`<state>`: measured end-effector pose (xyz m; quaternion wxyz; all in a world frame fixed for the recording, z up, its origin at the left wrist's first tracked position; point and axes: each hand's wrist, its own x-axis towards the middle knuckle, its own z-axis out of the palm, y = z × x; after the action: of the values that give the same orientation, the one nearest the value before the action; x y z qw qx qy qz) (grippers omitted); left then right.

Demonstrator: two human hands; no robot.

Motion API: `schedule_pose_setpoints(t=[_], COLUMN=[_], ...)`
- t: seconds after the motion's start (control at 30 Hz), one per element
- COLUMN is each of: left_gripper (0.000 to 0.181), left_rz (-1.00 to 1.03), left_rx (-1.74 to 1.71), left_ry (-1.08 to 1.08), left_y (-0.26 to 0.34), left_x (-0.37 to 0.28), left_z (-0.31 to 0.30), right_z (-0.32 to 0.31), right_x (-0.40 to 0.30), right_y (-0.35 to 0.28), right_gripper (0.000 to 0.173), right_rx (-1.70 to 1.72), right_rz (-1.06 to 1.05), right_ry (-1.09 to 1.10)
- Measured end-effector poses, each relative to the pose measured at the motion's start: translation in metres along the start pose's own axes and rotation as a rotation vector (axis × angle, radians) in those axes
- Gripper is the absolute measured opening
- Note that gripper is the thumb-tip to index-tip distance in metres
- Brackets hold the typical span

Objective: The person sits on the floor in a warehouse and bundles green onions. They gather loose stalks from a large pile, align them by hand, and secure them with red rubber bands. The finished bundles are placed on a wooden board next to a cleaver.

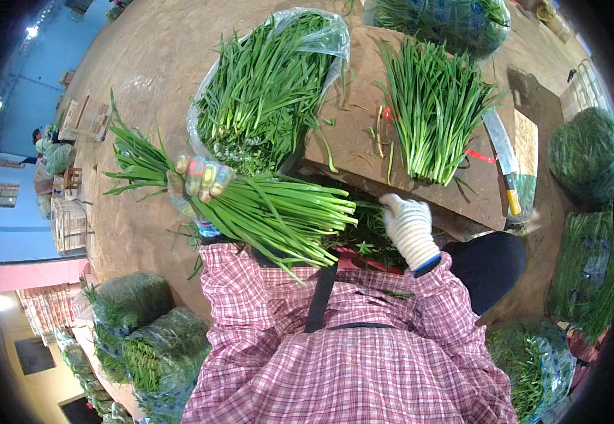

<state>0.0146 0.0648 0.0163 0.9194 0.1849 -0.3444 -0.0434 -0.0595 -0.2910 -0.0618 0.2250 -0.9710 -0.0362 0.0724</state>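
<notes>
My left hand [201, 177], in a colourful patterned glove, is closed around a bunch of garlic chives [280, 217]. The pale stem ends point right and the leaf tips spread to the left. Just right of the stem ends is my right hand [410, 228], in a white striped knit glove with its fingers curled. A faint thin strand shows by its fingertips; whether they pinch it is unclear. Beyond the right hand, a second bunch of chives [436, 114] lies on a brown board [360, 143], with red ties [480, 155] beside and under it.
A knife [504, 153] with a yellow handle lies along the board's right edge. Behind the held bunch, an open clear plastic bag [333, 32] holds loose chives. Bagged greens stand at the far side [439, 24], right [585, 153] and lower left [166, 344]. Loose trimmings [362, 246] lie below the board.
</notes>
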Motion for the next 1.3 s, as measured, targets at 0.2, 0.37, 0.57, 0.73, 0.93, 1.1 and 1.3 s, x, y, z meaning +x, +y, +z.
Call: schedule_pose_setpoints(t=[0.2, 0.37, 0.57, 0.73, 0.93, 1.1, 1.3], left_gripper=[0.031, 0.032, 0.032, 0.03, 0.029, 0.031, 0.032], left_rz=[0.005, 0.004, 0.047, 0.056, 0.075, 0.056, 0.049], left_rx=[0.017, 0.056, 0.062, 0.074, 0.092, 0.054, 0.065], left_ry=[0.046, 0.096, 0.18, 0.112, 0.114, 0.091, 0.071], left_y=[0.002, -0.024, -0.014, -0.004, -0.015, -0.017, -0.015], left_x=[0.004, 0.015, 0.003, -0.001, 0.002, 0.001, -0.001], left_z=[-0.001, 0.01, 0.01, 0.006, 0.011, 0.01, 0.007], right_z=[-0.055, -0.059, -0.053, -0.021, -0.015, -0.001, 0.006], right_x=[-0.032, -0.016, -0.013, -0.022, -0.021, -0.015, -0.013], right_y=[-0.033, -0.099, -0.084, -0.01, -0.054, -0.062, -0.062], right_gripper=[0.013, 0.024, 0.022, 0.016, 0.027, 0.024, 0.026], right_rx=[0.625, 0.806, 0.841, 0.369, 1.211, 1.415, 1.541], right_rz=[-0.177, -0.199, -0.216, -0.086, 0.205, 0.242, 0.302], right_ry=[0.306, 0.098, 0.202, 0.092, -0.29, -0.236, -0.247])
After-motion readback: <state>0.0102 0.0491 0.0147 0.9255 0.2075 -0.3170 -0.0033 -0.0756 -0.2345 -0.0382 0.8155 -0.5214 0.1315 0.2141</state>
